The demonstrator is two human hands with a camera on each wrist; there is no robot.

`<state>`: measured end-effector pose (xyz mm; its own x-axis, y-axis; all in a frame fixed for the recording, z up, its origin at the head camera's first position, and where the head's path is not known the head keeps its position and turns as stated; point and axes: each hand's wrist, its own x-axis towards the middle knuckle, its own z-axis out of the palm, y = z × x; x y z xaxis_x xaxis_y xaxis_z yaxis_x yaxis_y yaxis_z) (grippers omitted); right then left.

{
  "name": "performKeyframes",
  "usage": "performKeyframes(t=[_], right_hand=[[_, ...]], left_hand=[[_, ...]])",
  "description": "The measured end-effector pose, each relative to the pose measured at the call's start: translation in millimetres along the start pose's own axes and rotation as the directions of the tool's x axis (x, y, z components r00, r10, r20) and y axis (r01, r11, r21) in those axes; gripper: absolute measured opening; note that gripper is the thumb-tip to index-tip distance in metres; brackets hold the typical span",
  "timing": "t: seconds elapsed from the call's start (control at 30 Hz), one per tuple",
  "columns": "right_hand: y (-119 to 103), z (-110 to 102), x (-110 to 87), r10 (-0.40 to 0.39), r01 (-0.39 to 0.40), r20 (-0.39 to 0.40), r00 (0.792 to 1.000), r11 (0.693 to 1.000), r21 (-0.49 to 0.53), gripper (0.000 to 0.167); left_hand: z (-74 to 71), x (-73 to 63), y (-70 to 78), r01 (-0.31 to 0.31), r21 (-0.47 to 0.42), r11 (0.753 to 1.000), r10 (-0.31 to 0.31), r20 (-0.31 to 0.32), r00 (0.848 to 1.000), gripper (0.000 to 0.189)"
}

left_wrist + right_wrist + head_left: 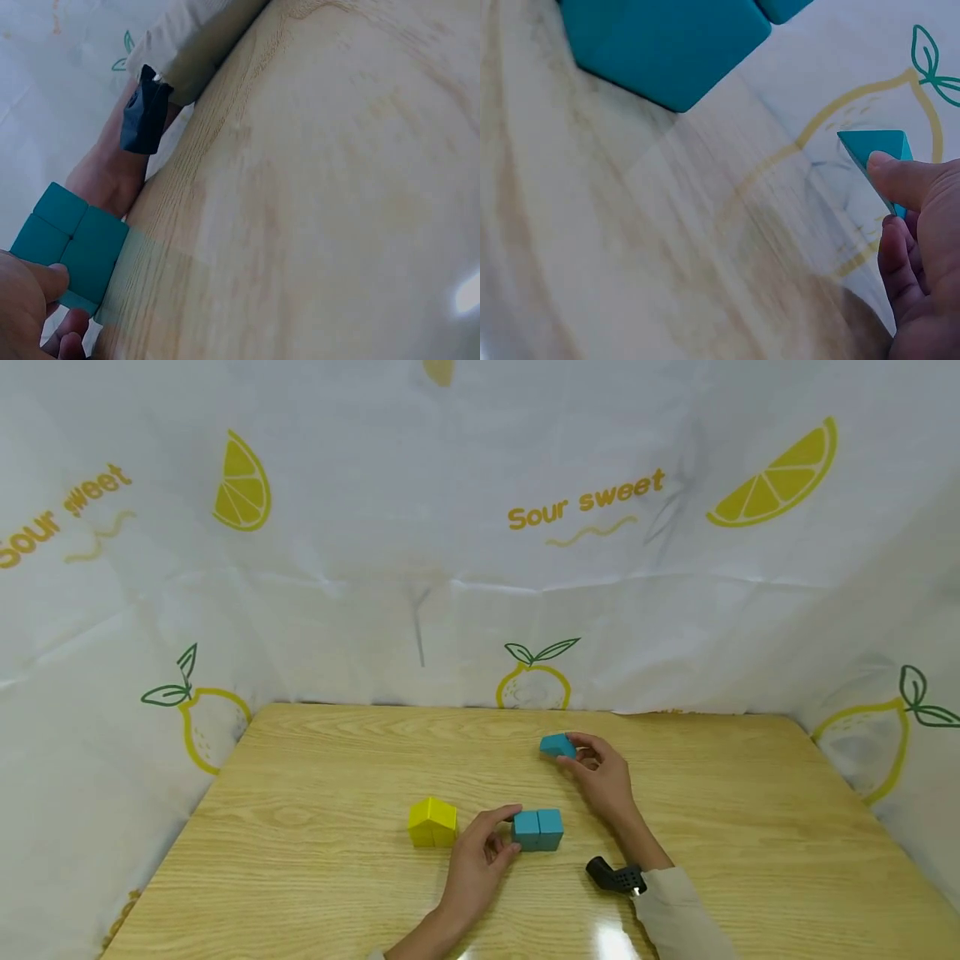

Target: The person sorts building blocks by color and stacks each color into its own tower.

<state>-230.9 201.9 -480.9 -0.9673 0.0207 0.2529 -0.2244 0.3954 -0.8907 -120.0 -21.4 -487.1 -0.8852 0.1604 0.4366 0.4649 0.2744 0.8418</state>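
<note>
Two blue blocks stand side by side on the wooden table. My left hand grips them from their left side, index finger at the far corner and thumb at the near one. In the left wrist view, the thumb lies against the face of the blue blocks. Farther back and to the right, my right hand pinches a blue wedge-shaped block between thumb and fingers. Its triangular end shows in the right wrist view, and part of it hides behind the thumb.
Left of my left hand, several yellow blocks form a small house shape with a pointed top. A black wrist device sits at my right cuff. Behind the wooden table hangs a white curtain with lemon prints.
</note>
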Motion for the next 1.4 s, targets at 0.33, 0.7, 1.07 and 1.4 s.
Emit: performKeyframes(t=[0.33,0.7,1.07,1.4], right_hand=[[-5.1,-6.1,-15.1,-0.036,0.035,0.011,0.999,0.998,0.057,0.040],[-37.5,-19.7,-35.9,-0.132,0.125,0.066,0.989,0.987,0.102,0.036],[-35.9,-30.9,-50.1,-0.201,0.177,0.177,0.963,0.974,0.144,0.037],[-66.6,-30.2,-66.7,-0.252,0.201,0.290,0.923,0.960,0.195,0.035]], left_hand=[[1.3,-2.5,-0.7,0.018,0.012,1.000,-0.019,0.002,1.000,0.052],[1.1,-0.9,0.5,0.013,0.008,1.000,-0.013,0.011,1.000,0.052],[0.1,-0.2,-0.6,-0.001,0.010,1.000,0.001,-0.017,1.000,0.052],[0.5,-0.2,1.1,-0.006,0.018,1.000,0.006,-0.015,1.000,0.054]])
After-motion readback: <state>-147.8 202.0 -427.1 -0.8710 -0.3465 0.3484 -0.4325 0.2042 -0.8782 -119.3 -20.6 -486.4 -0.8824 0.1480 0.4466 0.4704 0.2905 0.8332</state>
